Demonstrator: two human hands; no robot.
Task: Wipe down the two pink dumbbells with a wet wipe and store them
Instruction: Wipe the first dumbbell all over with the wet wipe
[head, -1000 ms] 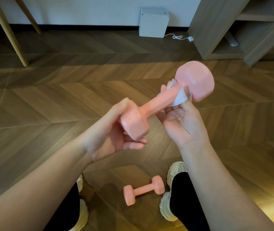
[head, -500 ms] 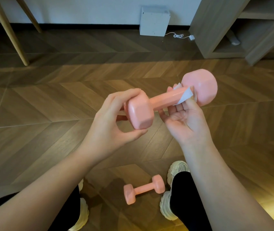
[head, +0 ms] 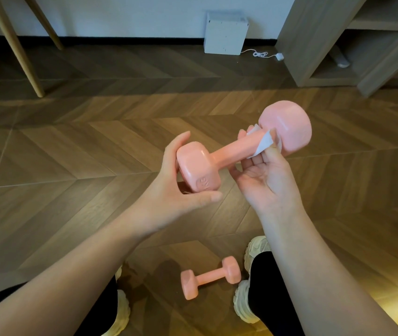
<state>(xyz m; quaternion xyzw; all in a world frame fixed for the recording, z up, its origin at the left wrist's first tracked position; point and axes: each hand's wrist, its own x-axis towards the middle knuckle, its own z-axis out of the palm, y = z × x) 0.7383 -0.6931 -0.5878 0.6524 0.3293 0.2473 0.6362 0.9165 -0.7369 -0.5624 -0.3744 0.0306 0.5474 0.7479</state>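
Pale wooden furniture legs (head: 16,49) stand at far left on the herringbone wood floor (head: 71,154). A person's left hand (head: 176,187) cups the near head of the raised pink dumbbell (head: 231,154), fingers behind it and thumb curled beneath, holding it tilted in the air. On the floor below, between two cream-soled shoes (head: 242,301), lies the second pink dumbbell (head: 208,277), touched by neither hand. A white box (head: 225,32) sits against the far wall. Near the raised pink dumbbell's far head, a white wet wipe (head: 262,144) wraps the handle, pinched there by the thumb and fingers of the right hand (head: 265,180), palm upward. A grey-brown shelf unit (head: 314,40) stands at right
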